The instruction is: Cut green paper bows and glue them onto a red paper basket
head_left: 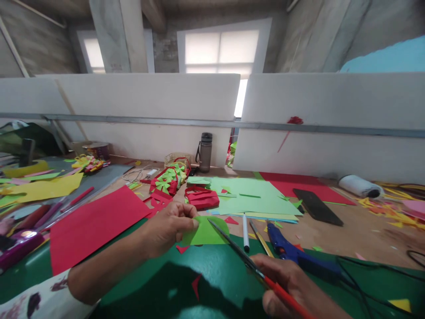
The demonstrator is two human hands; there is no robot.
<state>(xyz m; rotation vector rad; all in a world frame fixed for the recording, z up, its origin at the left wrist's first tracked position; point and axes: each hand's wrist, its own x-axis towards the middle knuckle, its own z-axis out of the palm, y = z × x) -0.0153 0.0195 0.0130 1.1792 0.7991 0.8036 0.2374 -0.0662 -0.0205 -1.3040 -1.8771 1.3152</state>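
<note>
My left hand [175, 226] pinches the left end of a light green piece of paper [202, 237], which has a rounded upper right corner. Red-handled scissors [244, 257] are gripped in my right hand [282, 281]. Their blades point up and left, the tips lying over the green paper near its top edge. Whether the blades are parted I cannot tell. Beneath both hands is a dark green cutting mat [156, 288] with a small red scrap [196, 285] on it.
A blue glue gun [299, 254], a marker [245, 232] and a phone [318, 207] lie to the right. Red paper [96, 226] spreads at left; pale green sheets [252, 201] lie ahead. Behind stand a bottle [206, 153] and white panels [149, 97].
</note>
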